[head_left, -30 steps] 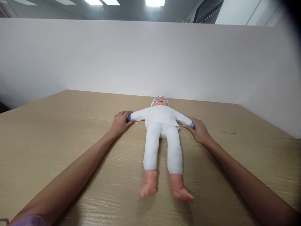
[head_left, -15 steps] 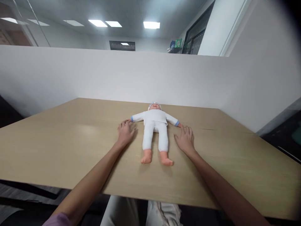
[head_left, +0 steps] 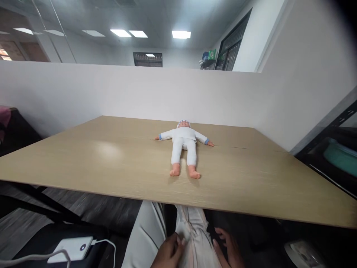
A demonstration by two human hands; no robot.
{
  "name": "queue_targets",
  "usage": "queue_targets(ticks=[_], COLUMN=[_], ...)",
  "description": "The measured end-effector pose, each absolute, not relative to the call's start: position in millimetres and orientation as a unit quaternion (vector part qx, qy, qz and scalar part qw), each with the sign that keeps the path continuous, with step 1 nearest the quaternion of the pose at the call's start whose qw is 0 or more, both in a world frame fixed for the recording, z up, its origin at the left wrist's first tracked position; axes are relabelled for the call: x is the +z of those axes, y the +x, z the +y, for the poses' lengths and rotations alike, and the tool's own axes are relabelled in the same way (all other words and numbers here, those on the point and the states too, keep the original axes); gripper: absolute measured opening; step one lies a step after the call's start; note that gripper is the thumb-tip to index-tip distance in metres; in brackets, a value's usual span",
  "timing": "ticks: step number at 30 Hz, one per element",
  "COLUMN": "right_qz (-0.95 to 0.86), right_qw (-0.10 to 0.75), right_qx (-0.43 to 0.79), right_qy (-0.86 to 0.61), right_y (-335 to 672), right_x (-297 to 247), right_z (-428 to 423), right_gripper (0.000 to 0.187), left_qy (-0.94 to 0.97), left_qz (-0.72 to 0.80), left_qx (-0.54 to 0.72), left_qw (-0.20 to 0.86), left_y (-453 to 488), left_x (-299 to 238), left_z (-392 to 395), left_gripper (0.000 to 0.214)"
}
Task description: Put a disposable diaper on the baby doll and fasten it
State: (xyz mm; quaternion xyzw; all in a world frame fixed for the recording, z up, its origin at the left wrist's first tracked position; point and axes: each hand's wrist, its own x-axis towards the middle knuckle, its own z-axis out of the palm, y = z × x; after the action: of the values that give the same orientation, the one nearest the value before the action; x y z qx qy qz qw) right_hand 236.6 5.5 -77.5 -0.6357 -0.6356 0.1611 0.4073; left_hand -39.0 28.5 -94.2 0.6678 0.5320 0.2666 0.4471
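Below the table edge, my left hand is over my lap, its fingers curled in beside a pale, wrinkled cloth with raised seams. Whether anything is pinched in those fingers is hidden. To the right of the cloth is my right hand, fingers apart and holding nothing. On the tabletop a baby doll lies on its back, arms spread and bare feet towards me. It wears a white top and trousers with blue cuffs and a white printed cap. Both hands are away from the doll.
The wooden table reaches to a white partition wall. At lower left a white power bank with a cable lies on a black seat. A dark shelf with a green item stands at right.
Both hands have left the tabletop beside the doll's arms and come back to my lap, below the table edge. The doll lies as before; the view has shifted.
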Motion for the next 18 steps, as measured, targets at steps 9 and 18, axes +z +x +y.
queue_targets(ticks=[9,18], right_qz=[-0.409,-0.450], right_qw=[0.477,0.548], right_qx=[0.451,0.434], right_qy=[-0.634,-0.555], right_y=[178.2,159.9], right_x=[-88.9,67.3], right_z=[19.0,-62.0], right_gripper=[0.068,0.058], left_qy=[0.341,0.343], left_qz=[0.464,0.399], left_qx=[0.314,0.421], left_qw=[0.754,0.739], left_y=[13.0,-14.9], left_x=[-54.8,77.6], left_z=[41.8,-48.9], left_gripper=[0.068,0.081])
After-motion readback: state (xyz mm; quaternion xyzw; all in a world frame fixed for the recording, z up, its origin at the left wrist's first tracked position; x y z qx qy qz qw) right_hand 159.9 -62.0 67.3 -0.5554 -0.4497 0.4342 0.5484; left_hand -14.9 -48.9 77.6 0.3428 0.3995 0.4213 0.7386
